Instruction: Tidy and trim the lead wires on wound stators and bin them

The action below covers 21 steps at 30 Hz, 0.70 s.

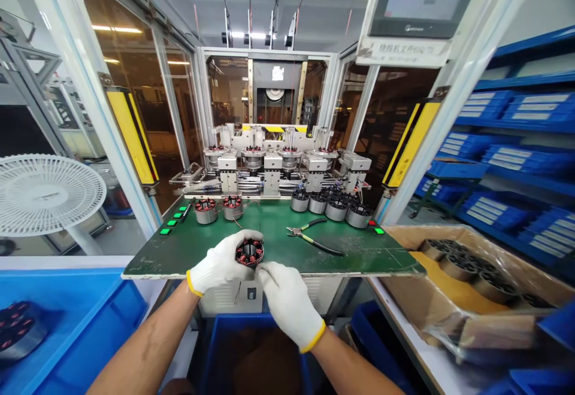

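Note:
My left hand point(223, 261), in a white glove with a yellow cuff, is wrapped round a motor stator point(250, 253) wound with copper wire. Its round face is turned toward me, above the front edge of the green work table point(269, 266). The fingertips of my right hand point(290, 299), gloved alike, are pinched together at the stator's lower right rim, apparently on a thin wire end too small to make out clearly. Two more wound stators point(206, 210) stand at the back left of the table. Side cutters point(314, 239) lie behind my right hand, jaws pointing left.
Several unwound stators point(336, 208) stand at the back right of the table. Behind is a winding machine point(269, 161) with stators mounted on it. A cardboard box point(404, 299) of stators is at right, a blue bin point(112, 299) at left, another blue bin point(220, 329) below.

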Each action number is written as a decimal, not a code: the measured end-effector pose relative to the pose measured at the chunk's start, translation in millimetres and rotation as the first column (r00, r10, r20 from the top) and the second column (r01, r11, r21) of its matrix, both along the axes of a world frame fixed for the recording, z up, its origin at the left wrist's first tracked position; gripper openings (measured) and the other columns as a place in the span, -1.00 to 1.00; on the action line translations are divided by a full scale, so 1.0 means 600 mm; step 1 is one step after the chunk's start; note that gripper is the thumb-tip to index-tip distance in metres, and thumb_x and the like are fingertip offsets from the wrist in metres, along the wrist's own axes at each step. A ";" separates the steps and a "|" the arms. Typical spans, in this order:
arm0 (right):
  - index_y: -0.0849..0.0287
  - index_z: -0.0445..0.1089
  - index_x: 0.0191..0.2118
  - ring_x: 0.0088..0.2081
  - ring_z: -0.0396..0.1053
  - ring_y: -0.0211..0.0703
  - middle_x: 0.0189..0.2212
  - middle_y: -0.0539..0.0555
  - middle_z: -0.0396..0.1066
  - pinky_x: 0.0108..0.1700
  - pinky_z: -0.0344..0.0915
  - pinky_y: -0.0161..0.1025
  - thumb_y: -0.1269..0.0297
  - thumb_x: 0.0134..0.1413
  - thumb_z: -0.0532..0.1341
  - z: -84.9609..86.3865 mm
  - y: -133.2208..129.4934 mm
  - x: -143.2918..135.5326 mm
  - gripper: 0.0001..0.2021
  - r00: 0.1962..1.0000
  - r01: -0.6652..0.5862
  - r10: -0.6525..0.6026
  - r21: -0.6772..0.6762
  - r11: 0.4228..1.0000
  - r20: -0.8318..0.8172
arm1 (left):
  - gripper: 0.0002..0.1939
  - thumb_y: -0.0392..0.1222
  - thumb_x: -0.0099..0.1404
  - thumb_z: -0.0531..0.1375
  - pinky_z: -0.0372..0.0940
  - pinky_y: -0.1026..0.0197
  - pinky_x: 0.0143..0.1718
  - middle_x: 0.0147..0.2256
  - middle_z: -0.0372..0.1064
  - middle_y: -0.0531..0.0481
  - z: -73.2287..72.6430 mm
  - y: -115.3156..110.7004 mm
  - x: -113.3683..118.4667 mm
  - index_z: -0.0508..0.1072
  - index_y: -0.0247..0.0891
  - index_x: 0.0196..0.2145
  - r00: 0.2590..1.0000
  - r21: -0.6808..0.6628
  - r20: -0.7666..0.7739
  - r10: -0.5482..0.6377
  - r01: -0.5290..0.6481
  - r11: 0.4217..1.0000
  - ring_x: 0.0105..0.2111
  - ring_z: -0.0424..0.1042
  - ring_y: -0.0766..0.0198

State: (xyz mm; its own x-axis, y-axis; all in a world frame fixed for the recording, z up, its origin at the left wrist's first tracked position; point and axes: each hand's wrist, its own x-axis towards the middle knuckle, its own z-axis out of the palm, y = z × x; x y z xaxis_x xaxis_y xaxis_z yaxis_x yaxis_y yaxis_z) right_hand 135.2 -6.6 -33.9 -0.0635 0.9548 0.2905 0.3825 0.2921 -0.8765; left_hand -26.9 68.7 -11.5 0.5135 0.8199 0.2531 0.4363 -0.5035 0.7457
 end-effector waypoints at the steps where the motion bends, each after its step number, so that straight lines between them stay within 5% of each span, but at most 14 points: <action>1: 0.19 0.33 -0.39 -0.64 0.01 -0.37 -0.63 -0.08 0.07 -0.58 0.02 -0.41 0.13 0.19 0.05 -0.006 0.003 0.000 -0.73 0.975 -0.138 0.119 -0.093 0.986 -0.186 | -0.32 -0.33 -0.14 0.27 0.28 0.11 0.01 -0.05 0.39 -0.03 0.001 0.001 -0.001 0.33 -0.20 0.02 1.000 -0.004 0.002 -0.014 0.014 1.000 -0.07 0.39 0.11; 3: 0.17 0.24 -0.41 -0.73 -0.31 -0.44 -0.69 -0.21 -0.18 -0.70 -0.18 -0.44 0.06 0.16 0.06 -0.023 0.006 -0.005 -0.72 0.778 -0.443 0.265 -0.199 0.874 -0.569 | -0.32 -0.35 -0.15 0.26 0.26 0.10 0.03 -0.04 0.39 -0.03 0.003 0.003 -0.003 0.34 -0.21 0.01 1.000 -0.013 0.006 -0.028 0.028 1.000 -0.07 0.38 0.10; 6: 0.15 0.17 -0.39 -0.72 -0.54 -0.48 -0.71 -0.29 -0.29 -0.76 -0.40 -0.45 0.06 0.07 0.17 -0.053 0.005 -0.020 -0.74 0.266 -0.768 0.201 -0.080 0.636 -0.943 | -0.29 -0.40 -0.19 0.25 0.27 0.11 0.02 -0.03 0.38 -0.01 0.006 0.002 -0.004 0.34 -0.19 0.01 0.998 -0.045 -0.003 -0.057 0.057 0.997 -0.08 0.39 0.11; 8: 0.15 0.17 -0.40 -0.73 -0.52 -0.50 -0.72 -0.29 -0.25 -0.76 -0.41 -0.45 0.07 0.04 0.22 -0.067 0.000 -0.032 -0.72 0.176 -0.766 0.129 -0.054 0.640 -0.976 | -0.28 -0.43 -0.21 0.23 0.27 0.12 0.00 -0.04 0.38 0.02 0.009 0.000 -0.004 0.34 -0.17 0.00 0.997 -0.065 -0.002 -0.078 0.078 0.995 -0.09 0.38 0.13; 10: 0.17 0.20 -0.42 -0.73 -0.42 -0.51 -0.71 -0.27 -0.18 -0.73 -0.36 -0.46 0.05 0.05 0.23 -0.075 -0.003 -0.040 -0.70 0.297 -0.639 0.100 -0.119 0.760 -0.950 | -0.29 -0.45 -0.21 0.21 0.28 0.14 -0.02 -0.07 0.39 0.04 0.012 -0.001 -0.004 0.35 -0.16 -0.01 0.997 -0.084 0.005 -0.083 0.083 0.993 -0.10 0.38 0.15; 13: 0.18 0.22 -0.50 -0.70 -0.22 -0.47 -0.70 -0.20 -0.09 -0.68 -0.24 -0.42 0.02 0.07 0.21 -0.081 -0.001 -0.045 -0.67 0.620 -0.291 0.026 -0.199 0.936 -0.784 | -0.29 -0.47 -0.22 0.20 0.27 0.16 -0.03 -0.08 0.39 0.05 0.014 0.002 -0.003 0.36 -0.16 -0.03 0.997 -0.109 0.012 -0.080 0.081 0.991 -0.10 0.38 0.16; 16: 0.17 0.26 -0.55 -0.66 -0.03 -0.39 -0.70 -0.12 0.05 -0.63 -0.09 -0.38 0.02 0.08 0.16 -0.091 0.008 -0.043 -0.65 0.837 -0.050 -0.064 -0.192 0.980 -0.543 | -0.28 -0.48 -0.24 0.21 0.27 0.17 -0.03 -0.08 0.38 0.05 0.014 0.007 -0.004 0.36 -0.16 -0.04 0.996 -0.134 0.008 -0.084 0.085 0.987 -0.10 0.38 0.15; 21: 0.19 0.35 -0.53 -0.49 0.25 -0.26 -0.60 0.00 0.30 -0.49 0.13 -0.35 0.04 0.13 0.11 -0.117 0.015 -0.043 -0.64 0.937 0.095 -0.146 -0.170 0.981 -0.316 | -0.27 -0.47 -0.26 0.22 0.28 0.17 -0.04 -0.08 0.38 0.04 0.015 0.010 -0.007 0.36 -0.17 -0.03 0.995 -0.162 0.010 -0.095 0.096 0.982 -0.10 0.37 0.14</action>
State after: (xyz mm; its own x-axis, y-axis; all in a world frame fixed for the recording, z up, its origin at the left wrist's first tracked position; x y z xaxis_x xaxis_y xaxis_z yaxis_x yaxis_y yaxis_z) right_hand 109.3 2.2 -104.0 0.1286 0.9833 0.1289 0.0928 0.1175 -0.9887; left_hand -31.4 74.9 -2.4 0.5909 0.7974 0.1223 0.3902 -0.4152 0.8218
